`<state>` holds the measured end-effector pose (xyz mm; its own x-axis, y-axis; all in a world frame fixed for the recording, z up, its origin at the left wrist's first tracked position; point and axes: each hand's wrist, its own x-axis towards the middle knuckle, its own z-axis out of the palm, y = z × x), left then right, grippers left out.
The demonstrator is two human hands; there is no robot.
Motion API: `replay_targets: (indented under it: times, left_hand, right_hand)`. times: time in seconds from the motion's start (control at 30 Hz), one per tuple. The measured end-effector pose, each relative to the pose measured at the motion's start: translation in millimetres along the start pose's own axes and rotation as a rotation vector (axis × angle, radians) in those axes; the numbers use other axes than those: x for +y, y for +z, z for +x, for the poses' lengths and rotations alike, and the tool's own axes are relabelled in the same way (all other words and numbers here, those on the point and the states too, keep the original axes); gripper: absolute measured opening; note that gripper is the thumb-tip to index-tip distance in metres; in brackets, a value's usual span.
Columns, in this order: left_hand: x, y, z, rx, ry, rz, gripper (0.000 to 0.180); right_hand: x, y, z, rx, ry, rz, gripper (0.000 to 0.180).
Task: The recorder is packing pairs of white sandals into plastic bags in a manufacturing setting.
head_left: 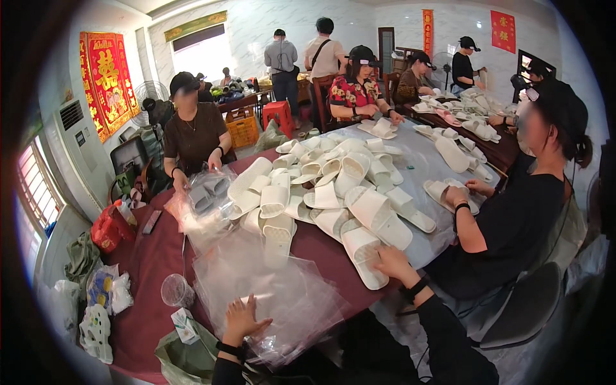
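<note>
My left hand (245,318) splays on slick-looking bags (282,292). My right hand (395,263) touches a likely light slipper (360,244), grip unclear; I'd pinch its sole

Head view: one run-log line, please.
left hand: spread on clear plastic bags | right hand: at nearest white slide sandal

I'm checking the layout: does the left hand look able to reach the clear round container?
Probably yes: only flat plastic bags and tablecloth appear between the left hand and the container.

white slippers (377,210) — lower ones part-buried | left sleeve (227,371) — cut by lower edge
</note>
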<state>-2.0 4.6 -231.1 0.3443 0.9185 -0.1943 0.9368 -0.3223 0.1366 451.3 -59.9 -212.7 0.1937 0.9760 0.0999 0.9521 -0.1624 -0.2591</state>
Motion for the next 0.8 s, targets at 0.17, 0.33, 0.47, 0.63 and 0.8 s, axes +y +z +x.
replay_targets:
  times: [0.17, 0.33, 0.47, 0.63, 0.8]
  left_hand:
    - [4, -4, 0, -0.012, 0.023, 0.069, 0.095]
    - [4, -4, 0, -0.028, 0.008, 0.024, 0.092]
    - [3, -2, 3, -0.033, 0.003, 0.027, 0.091]
    - [1, 10, 3, -0.010, 0.005, 0.049, 0.092]
    - [-1, 15, 4, -0.037, -0.010, 0.021, 0.097]
  right_hand:
    - [-3, 11, 10, 0.151, -0.014, -0.103, 0.047]
    - [-4, 13, 15, 0.270, -0.024, -0.117, 0.042]
    - [2, 14, 29, 0.300, 0.226, -0.082, 0.039]
    - [7, 10, 39, 0.352, 0.201, -0.096, 0.038]
    - [-2, 16, 52, 0.353, 0.133, -0.126, 0.042]
